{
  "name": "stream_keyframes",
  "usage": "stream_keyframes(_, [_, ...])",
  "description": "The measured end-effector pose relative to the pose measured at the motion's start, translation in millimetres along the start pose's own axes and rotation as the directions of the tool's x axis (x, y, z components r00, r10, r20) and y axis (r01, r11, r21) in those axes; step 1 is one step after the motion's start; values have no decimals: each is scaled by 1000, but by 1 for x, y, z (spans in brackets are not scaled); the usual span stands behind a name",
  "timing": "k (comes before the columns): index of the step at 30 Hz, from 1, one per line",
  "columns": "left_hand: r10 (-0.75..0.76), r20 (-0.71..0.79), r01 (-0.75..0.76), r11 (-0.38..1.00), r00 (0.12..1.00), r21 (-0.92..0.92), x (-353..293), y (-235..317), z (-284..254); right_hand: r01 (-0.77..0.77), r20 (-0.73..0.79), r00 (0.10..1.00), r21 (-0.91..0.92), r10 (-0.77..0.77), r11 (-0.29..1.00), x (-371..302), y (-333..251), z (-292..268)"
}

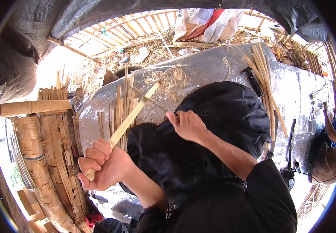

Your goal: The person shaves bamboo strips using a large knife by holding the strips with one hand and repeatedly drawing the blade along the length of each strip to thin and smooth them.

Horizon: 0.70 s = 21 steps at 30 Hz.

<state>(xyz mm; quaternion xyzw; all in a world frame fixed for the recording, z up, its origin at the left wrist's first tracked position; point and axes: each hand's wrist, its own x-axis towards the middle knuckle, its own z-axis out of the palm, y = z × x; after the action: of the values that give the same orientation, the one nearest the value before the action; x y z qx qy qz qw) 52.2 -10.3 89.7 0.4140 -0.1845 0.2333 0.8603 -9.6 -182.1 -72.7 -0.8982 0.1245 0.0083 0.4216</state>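
My left hand (107,165) is wrapped round the lower end of a pale bamboo strip (131,116), which slants up and to the right. In my right hand (189,126) is the handle of a thin-bladed knife (158,105), mostly hidden by the fingers. Its narrow blade crosses the strip below the upper end and points to the far left. Curled bamboo shavings (171,76) lie just beyond the strip's tip. Under both hands, black cloth (222,105) covers my lap.
Bamboo strips (127,91) lie left of the cloth, and a longer bundle (264,73) lies right beside a black object (252,80). A silver sheet (292,83) spreads underneath. Woven bamboo rolls (39,167) stand at left near a bamboo pole (35,107). Another person (327,155) is at far right.
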Motion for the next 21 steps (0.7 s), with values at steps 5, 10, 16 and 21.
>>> stream_keyframes(5, [-16, 45, 15, 1000, 999, 11, -2, 0, 2, 78, 116, 989, 133, -94, 988, -34, -67, -37])
stream_keyframes(10, [-32, 33, 32, 999, 999, -4, -6, -4, -8, -36, 100, 994, 42, 32, 998, 3, 19, 15])
stream_keyframes(16, [4, 20, -4, 1000, 1000, 12, -5, -5, -4, 24, 43, 999, 107, -28, 994, -23, -46, -17])
stream_keyframes(21, [-30, 30, 30, 1000, 999, -5, -5, -5, -3, -167, 84, 982, -19, 168, 986, 0, 17, 12])
